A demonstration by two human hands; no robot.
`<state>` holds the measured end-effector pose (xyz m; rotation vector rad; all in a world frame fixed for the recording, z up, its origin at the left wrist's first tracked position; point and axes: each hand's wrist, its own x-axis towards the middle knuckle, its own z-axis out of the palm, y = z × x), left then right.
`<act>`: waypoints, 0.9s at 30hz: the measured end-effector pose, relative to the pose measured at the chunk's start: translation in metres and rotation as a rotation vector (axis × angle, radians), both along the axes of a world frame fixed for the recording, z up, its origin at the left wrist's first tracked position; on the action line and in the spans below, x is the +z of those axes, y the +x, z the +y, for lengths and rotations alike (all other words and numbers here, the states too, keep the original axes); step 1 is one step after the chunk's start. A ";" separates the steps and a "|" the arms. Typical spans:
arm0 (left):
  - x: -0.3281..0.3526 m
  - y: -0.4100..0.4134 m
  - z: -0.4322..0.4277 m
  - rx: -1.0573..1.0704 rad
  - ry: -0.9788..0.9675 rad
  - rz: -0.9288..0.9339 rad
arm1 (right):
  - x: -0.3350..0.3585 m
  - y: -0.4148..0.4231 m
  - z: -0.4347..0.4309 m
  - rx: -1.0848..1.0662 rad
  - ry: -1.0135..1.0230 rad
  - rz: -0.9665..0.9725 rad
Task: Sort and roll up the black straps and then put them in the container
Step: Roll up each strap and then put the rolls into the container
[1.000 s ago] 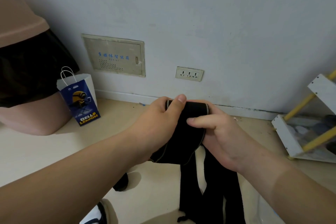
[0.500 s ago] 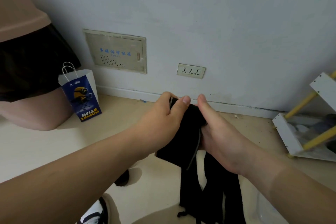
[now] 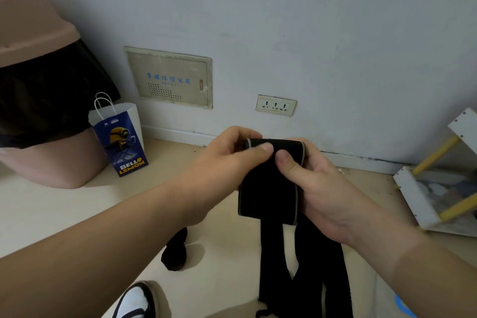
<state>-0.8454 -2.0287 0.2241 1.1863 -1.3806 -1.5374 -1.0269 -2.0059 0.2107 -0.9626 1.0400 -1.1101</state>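
Observation:
A wide black strap with pale edges is held up in front of me, folded over at the top. My left hand pinches its upper left part with thumb and fingers. My right hand grips the right side, thumb pressed on the fold. Long black strap tails hang down from the fold toward the floor. A small rolled black strap lies on the floor below my left forearm.
A blue paper bag stands by the wall beside a pink bin with a black liner. A white and yellow rack stands at the right. My shoe shows at the bottom. A socket is on the wall.
The fold at the top has been flattened and turned to face me. My right thumb has come round onto the front of the strap, next to my left thumb.

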 end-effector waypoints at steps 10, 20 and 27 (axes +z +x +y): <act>-0.003 -0.006 0.000 -0.008 0.022 -0.049 | -0.003 -0.004 -0.004 0.009 -0.056 0.015; -0.007 -0.002 0.001 -0.076 -0.270 -0.121 | 0.008 -0.002 -0.003 0.070 0.239 -0.069; -0.011 -0.004 -0.001 -0.072 -0.203 -0.068 | -0.001 -0.002 -0.006 0.003 0.117 0.032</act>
